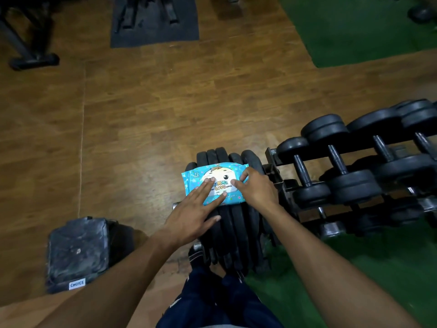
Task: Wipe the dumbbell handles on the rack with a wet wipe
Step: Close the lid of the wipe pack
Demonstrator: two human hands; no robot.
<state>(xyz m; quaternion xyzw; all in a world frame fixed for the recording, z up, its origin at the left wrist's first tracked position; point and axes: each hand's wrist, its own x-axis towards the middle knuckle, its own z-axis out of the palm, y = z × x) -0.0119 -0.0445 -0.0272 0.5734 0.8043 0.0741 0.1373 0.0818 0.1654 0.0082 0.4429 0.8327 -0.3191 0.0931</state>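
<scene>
Wet-wipe pack (214, 183), blue, lies flat on top of a stack of weight plates (233, 223) standing on edge, just left of the dumbbell rack (281, 185).

Left hand (196, 209): fingers (208, 185) straight and spread, pressing the pack down. Right hand (254, 185): fingers bent over the pack's right half, tips at the white flap label; cannot tell whether the flap is pinched or only touched.

Step in hand, as judged: open the flap and draw one wipe. To do it well, keep the left palm holding the pack steady on the uneven plate edges, peel the flap from its free corner, and pull a single sheet.

Dumbbells (340, 171) sit in rows on the rack, handles (302, 171) untouched.

Hard to make out: the flap edge lies under the fingers; lower rack tiers are dark; the rack is cut off at the right edge.
</scene>
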